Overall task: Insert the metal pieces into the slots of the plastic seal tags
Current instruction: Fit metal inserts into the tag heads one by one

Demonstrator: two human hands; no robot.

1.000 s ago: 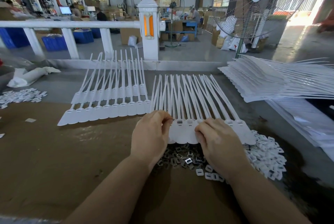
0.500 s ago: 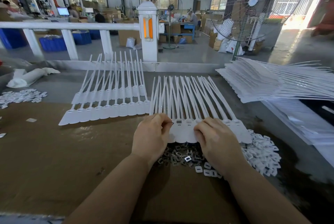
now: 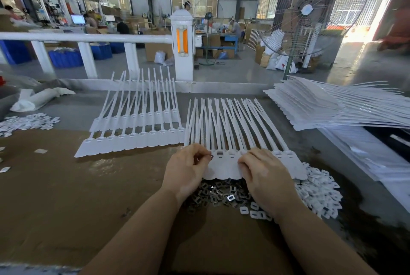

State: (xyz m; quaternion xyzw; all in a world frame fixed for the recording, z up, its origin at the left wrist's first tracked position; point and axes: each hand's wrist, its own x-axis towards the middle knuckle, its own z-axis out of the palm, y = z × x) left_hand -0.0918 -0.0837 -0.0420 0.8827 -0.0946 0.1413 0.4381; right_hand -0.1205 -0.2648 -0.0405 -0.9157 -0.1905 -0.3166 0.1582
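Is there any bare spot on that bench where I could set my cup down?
Yes: the brown cardboard left of the left hand lies bare below the left rows of tags. It is crowded around both hands: the tag row, metal pieces, white clips, and the tag stack.

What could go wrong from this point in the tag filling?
1. The left hand pinches a small metal piece at its fingertips; it may slip before seating in a slot.
2. The row of seal tags overlaps, held only by the right hand; tags may shift.
3. The metal pile touches the white clip pile; parts may mix.
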